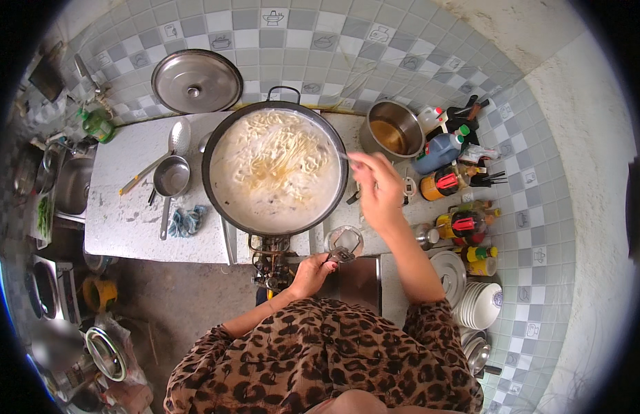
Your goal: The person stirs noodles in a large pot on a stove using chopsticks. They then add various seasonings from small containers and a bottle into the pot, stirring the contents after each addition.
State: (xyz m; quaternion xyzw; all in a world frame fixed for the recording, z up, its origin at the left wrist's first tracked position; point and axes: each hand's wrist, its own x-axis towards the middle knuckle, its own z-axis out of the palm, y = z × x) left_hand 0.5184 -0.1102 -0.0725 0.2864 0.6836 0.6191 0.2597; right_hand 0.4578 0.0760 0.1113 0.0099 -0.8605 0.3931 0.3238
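Note:
A large black wok (210, 203) holds noodles (281, 150) in whitish, foamy liquid. My right hand (377, 189) is raised at the wok's right rim, its fingers bent together and blurred; whether it holds anything is not clear. Near the counter's front edge, my left hand (312, 274) grips the handle of a small metal utensil whose head I cannot make out. A round glass or clear container (346, 239) sits just beyond it, partly hidden. Left of the wok lie a metal ladle (171, 177), a perforated skimmer (180, 135) and a crumpled blue cloth (187, 221).
A steel pot (394, 129) with brown liquid stands right of the wok, beside sauce bottles (436, 183). Stacked white bowls (478, 305) are at the lower right. A metal lid (197, 82) leans on the tiles. The sink (74, 183) lies left; a gas burner (272, 266) is below the wok.

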